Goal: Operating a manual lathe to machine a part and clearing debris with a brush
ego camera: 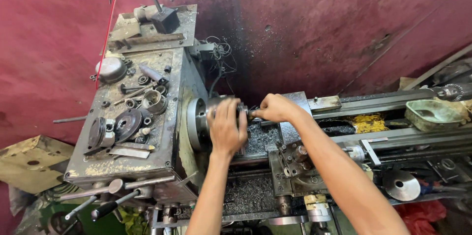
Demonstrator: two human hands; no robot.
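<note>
The lathe chuck is being gripped by the left hand, fingers wrapped over its rim. A small workpiece at the chuck face is being pinched by the closed right hand. Both are judged steel: heavy, rigid, probably oily. The green tray on the bed is holding indistinct scraps.

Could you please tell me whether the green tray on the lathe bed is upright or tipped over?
Upright: the green tray rests on the lathe bed with its hollow facing up.
</note>
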